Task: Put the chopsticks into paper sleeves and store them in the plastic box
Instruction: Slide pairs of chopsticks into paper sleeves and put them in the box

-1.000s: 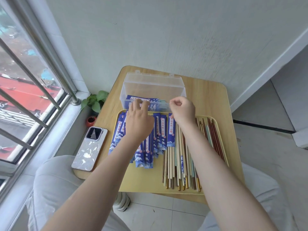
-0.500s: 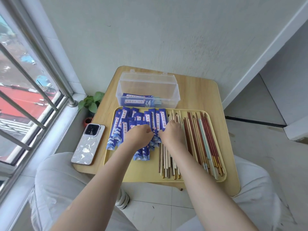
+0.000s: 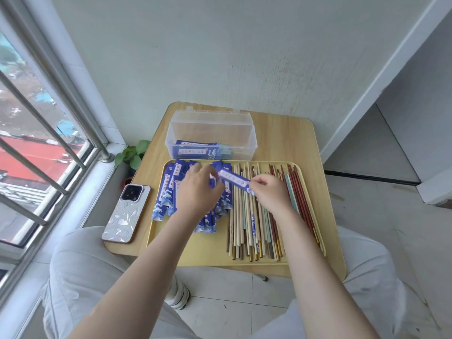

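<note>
- Blue sleeve (image 3: 233,179) pinched at both ends by left hand (image 3: 199,192) and right hand (image 3: 270,192).
- Held above tray (image 3: 215,256), over loose chopsticks (image 3: 247,216).
- Box (image 3: 211,133) open behind.

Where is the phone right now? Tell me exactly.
In the head view the phone lies face down on the left edge of the wooden table, just left of the yellow tray and below the small green plant.
</note>
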